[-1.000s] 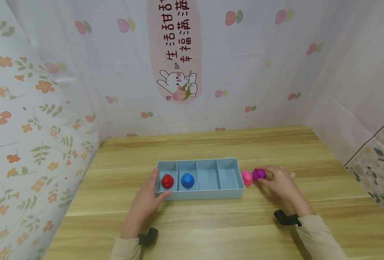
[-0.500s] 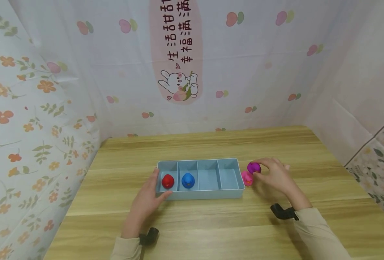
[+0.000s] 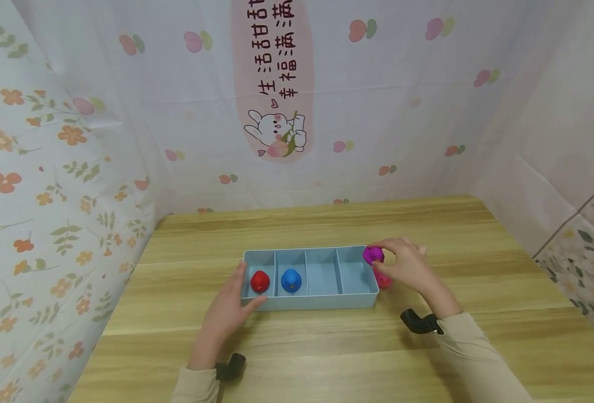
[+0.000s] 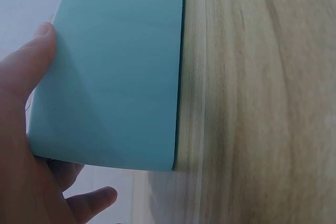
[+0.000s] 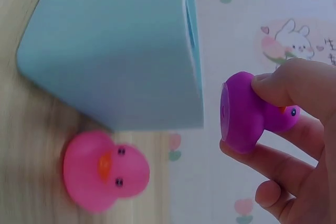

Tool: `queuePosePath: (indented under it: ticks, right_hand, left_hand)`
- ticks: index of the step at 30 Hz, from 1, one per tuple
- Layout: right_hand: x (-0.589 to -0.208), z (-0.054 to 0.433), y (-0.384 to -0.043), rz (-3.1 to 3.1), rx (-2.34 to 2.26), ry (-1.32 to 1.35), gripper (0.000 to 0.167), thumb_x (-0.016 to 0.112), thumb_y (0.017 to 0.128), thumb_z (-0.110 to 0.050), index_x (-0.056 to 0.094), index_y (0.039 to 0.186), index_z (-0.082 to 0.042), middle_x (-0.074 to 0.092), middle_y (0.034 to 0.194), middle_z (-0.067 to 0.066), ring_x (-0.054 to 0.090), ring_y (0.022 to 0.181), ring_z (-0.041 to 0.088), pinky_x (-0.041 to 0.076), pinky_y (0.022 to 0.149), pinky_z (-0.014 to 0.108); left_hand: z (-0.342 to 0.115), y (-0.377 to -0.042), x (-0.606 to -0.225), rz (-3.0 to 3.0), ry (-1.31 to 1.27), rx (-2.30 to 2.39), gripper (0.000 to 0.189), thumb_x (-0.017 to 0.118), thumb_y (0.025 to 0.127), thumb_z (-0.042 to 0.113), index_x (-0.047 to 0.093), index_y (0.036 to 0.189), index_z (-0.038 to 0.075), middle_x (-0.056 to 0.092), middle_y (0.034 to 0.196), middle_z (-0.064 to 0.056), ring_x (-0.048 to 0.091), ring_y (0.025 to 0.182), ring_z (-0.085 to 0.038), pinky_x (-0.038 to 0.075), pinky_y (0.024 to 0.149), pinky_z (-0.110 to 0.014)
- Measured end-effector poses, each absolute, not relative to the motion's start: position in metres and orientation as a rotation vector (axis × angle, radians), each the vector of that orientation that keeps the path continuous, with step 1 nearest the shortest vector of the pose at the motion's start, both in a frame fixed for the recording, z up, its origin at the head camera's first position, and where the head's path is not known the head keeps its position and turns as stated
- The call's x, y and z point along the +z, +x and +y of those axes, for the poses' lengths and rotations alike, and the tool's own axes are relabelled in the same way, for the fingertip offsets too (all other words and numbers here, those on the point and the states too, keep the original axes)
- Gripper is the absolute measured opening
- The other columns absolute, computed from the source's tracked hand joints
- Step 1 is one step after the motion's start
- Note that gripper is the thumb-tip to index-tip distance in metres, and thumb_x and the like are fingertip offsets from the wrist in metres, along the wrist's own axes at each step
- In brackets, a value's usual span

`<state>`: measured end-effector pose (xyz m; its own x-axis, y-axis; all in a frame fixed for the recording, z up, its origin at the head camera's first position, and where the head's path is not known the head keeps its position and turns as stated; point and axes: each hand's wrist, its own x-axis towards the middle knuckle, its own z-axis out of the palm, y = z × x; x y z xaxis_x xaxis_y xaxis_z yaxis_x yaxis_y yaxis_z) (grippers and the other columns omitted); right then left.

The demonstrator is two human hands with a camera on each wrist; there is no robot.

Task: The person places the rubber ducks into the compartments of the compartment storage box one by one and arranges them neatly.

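A light blue box [image 3: 307, 303] with several compartments in a row lies on the table. In its leftmost compartment sits a red rubber duck [image 3: 259, 281]; a blue rubber duck [image 3: 291, 280] occupies the one beside it. My left hand [image 3: 226, 305] holds the box's left end, thumb at the front rim and fingers round the end wall. My right hand [image 3: 410, 268] pinches a purple rubber duck [image 5: 244, 114] between thumb and fingers, raised at the box's right rim, base turned towards the box in the right wrist view. Below it, a pink rubber duck [image 5: 100, 171] stands beside the box's right end, partly hidden in the head view.
The wooden table [image 3: 297, 347] reaches back to a printed cloth [image 3: 191, 140] hanging behind it. Flowered cloth [image 3: 75, 224] hangs along the left side. Each wrist carries a black camera mount [image 3: 231, 366]. The two right compartments [image 3: 322, 277] hold nothing.
My right hand has moved left and up with the purple duck, from beside the pink duck to over the box's right rim. The left hand and box stay put.
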<state>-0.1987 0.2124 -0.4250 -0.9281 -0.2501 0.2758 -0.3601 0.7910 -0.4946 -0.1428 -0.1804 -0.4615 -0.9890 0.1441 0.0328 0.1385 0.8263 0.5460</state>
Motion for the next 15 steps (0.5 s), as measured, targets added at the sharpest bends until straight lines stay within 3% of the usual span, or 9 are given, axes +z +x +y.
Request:
queuePosePath:
  ticks: [15]
  right_hand:
    - [-0.425, 0.167, -0.200, -2.733, 0.855, 0.648, 0.034, 0.079, 0.075, -0.021, 0.071, 0.108, -0.015, 0.070, 0.110, 0.006, 0.049, 0.100, 0.022, 0.019, 0.073, 0.039]
  left_hand:
    - [-0.182, -0.145, -0.466, 2.996, 0.226, 0.898, 0.099, 0.061, 0.084, 0.060, 0.011, 0.154, 0.011, 0.022, 0.158, -0.013, 0.028, 0.142, -0.036, 0.029, 0.113, -0.052]
